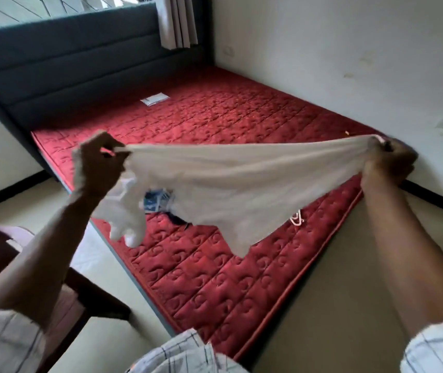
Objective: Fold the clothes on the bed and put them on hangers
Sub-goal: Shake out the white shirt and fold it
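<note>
Cream garment (242, 179): stretched wide in the air betw. both hands, over the bed (215, 117) — its loose lower part hangs in a point toward the quilting.
L hand (99, 162): fingers clenched on the garment's left end, pinching bunched fabric.
R hand (390, 160): fingers grasping the right end, curled tight.
Bed: red quilted top, dark padded headboard (80, 63) at far end.
Blue clothing (158, 203): crumpled on the bed, partly hidden behind the garment.
White hanger (297, 218): on the bed nr its right edge — mostly hidden.
Chair (67, 305): brown wood, lower left, beside the bed.
</note>
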A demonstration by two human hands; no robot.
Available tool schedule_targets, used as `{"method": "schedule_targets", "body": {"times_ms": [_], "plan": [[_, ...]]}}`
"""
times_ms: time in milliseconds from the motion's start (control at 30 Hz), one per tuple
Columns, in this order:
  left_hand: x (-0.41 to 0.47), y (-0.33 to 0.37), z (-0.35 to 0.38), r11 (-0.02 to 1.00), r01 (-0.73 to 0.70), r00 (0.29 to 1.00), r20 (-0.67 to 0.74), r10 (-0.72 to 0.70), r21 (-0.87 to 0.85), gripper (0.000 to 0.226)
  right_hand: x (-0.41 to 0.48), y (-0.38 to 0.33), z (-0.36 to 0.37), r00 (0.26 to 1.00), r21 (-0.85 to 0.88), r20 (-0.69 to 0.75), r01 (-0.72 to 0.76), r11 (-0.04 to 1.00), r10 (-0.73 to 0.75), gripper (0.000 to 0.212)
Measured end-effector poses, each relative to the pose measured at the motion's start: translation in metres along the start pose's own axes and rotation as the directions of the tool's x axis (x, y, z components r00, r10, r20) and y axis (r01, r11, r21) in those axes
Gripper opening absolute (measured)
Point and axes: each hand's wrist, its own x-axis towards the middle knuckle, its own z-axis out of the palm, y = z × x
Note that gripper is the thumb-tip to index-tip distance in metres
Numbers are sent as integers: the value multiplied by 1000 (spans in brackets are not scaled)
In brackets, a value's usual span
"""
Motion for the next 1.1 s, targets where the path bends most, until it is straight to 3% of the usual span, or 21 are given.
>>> {"method": "schedule_targets", "body": {"times_ms": [67,200,267,367,467,533,633,700,767,833,900,967,1100], "plan": [[15,0,-10,997,2,978,-210,-19,-79,15,-4,0,-5,993,33,-91,72,997,-68,33],[14,17,-6,958,163,982,-55,-181,-235,14,-4,0,4,995,210,-97,-2,978,23,24],[5,31,-7,907,151,965,-139,-222,-394,22,-4,-8,7,993,383,-104,-12,924,57,17],[-9,41,-5,809,116,942,-194,-273,-576,21,-5,-24,13,978,687,-60,-105,719,200,12],[-11,42,2,647,391,884,71,-462,-655,17,-13,-42,23,945,851,39,-201,485,325,11],[-4,44,-3,609,399,864,58,-500,-686,18,-15,-50,31,945,873,21,-176,454,327,11],[15,42,-15,638,225,908,-80,-412,-737,19,-21,-67,54,977,832,0,-119,542,214,13],[37,17,-10,621,368,875,32,-483,-692,10,-27,-79,83,970,707,97,-226,670,225,12],[64,-25,-4,520,599,758,224,-612,-609,4,-32,-84,126,876,525,325,-481,702,357,8],[89,-70,-1,446,713,661,305,-685,-541,3,-31,-85,173,726,335,528,-655,678,441,12],[109,-101,0,448,731,632,264,-728,-515,5,-35,-85,216,653,219,600,-689,691,462,14],[130,-127,-6,485,703,648,189,-738,-520,5,-45,-93,255,638,209,620,-695,688,456,13],[150,-152,-30,551,584,701,28,-713,-596,22,-63,-118,306,673,279,620,-670,688,405,5]]}}
